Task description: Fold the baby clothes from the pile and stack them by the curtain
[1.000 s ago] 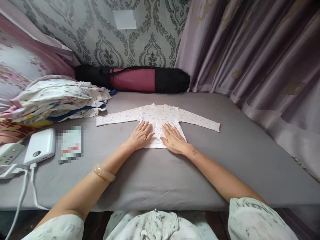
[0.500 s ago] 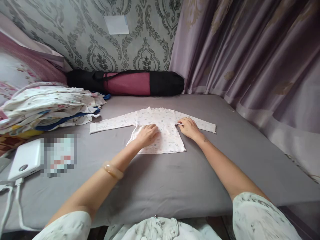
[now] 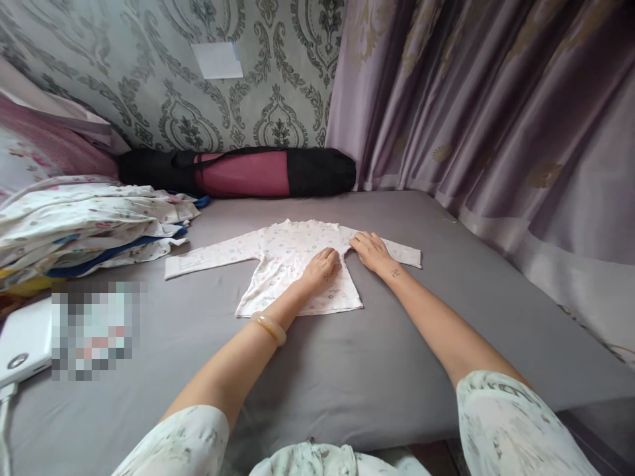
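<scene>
A small white long-sleeved shirt point(image 3: 282, 264) with a fine print lies spread on the grey sheet, both sleeves stretched out sideways. My left hand point(image 3: 321, 268), with a pale bangle on its wrist, rests on the right half of the shirt's body, fingers laid over the cloth. At the right armpit, my right hand point(image 3: 370, 250) has its fingers curled over the base of the sleeve and grips the cloth there. Its fingertips are partly hidden from view.
A heap of printed clothes point(image 3: 89, 221) lies at the left, in front of a black and maroon long bag point(image 3: 243, 173) along the wall. A white power bank point(image 3: 24, 340) with a cable is at the left edge. Purple curtains point(image 3: 476, 99) hang at the right.
My left hand has slid right across the shirt, from its middle toward the right side. My right hand stays at the right armpit. The view has shifted slightly.
</scene>
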A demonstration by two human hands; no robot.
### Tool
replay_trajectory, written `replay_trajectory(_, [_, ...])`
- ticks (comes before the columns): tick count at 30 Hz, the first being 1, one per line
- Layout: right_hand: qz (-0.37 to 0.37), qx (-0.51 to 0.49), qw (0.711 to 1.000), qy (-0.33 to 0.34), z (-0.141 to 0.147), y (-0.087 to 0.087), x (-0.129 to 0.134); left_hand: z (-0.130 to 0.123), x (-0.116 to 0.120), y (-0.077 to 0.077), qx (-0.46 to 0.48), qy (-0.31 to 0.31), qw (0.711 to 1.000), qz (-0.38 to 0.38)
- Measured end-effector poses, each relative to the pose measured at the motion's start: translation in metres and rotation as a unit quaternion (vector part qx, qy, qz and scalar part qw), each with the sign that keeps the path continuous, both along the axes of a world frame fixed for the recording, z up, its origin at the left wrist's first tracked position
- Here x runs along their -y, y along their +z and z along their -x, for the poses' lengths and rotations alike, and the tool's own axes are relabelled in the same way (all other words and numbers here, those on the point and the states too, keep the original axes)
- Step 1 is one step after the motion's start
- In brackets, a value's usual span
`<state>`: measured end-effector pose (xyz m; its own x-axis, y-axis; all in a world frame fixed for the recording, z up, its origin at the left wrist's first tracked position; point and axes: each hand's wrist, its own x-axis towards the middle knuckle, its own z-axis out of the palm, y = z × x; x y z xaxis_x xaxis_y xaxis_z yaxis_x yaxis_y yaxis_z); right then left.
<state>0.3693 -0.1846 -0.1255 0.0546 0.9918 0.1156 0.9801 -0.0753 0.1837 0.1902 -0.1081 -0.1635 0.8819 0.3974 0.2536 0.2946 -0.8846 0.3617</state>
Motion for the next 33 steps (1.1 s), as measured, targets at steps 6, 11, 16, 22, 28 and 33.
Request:
replay_trajectory(6, [0.000, -0.014, 1.000, -0.005, -0.004, -0.002, -0.004, 0.003, 0.011, 0.006, -0.107, 0.005, 0.993, -0.047])
replay_trajectory(11, [-0.007, -0.037, 0.999, -0.023, -0.006, -0.008, -0.006, -0.001, 0.015, 0.018, -0.173, 0.001, 0.983, -0.054])
replay_trajectory(16, [0.010, -0.071, 0.997, -0.039, -0.010, -0.008, -0.010, -0.004, 0.019, 0.016, -0.165, 0.004, 0.986, -0.005])
replay_trajectory(22, [0.029, -0.067, 0.992, -0.106, 0.013, 0.008, -0.022, 0.037, -0.019, 0.032, 0.011, 0.073, 0.996, 0.058])
replay_trajectory(28, [-0.025, -0.149, 0.988, -0.019, 0.092, 0.012, -0.042, 0.138, -0.075, 0.038, -0.026, 0.225, 0.974, -0.023])
replay_trajectory(33, [-0.018, -0.251, 0.965, 0.068, 0.158, 0.005, -0.064, 0.168, -0.087, 0.027, -0.053, 0.237, 0.969, -0.046])
